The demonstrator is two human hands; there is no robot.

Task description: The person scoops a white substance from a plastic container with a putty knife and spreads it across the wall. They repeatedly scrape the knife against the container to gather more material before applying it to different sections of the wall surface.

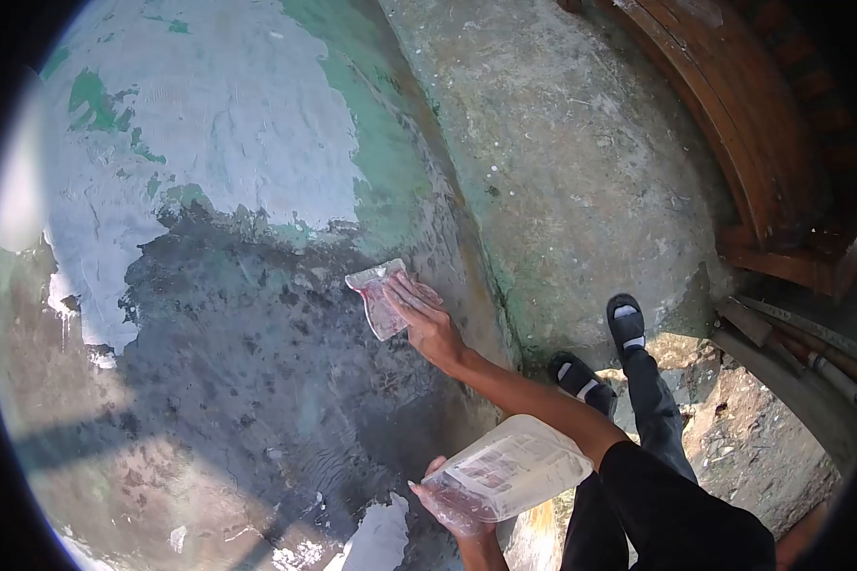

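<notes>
Fingers of the right hand [428, 324] are pressing flat on a pinkish sheet [381, 297], pinning it under the palm against the dark, wet wall [248, 352]. Below it, the left hand [457, 509] is gripping a clear plastic container [509, 468].
</notes>
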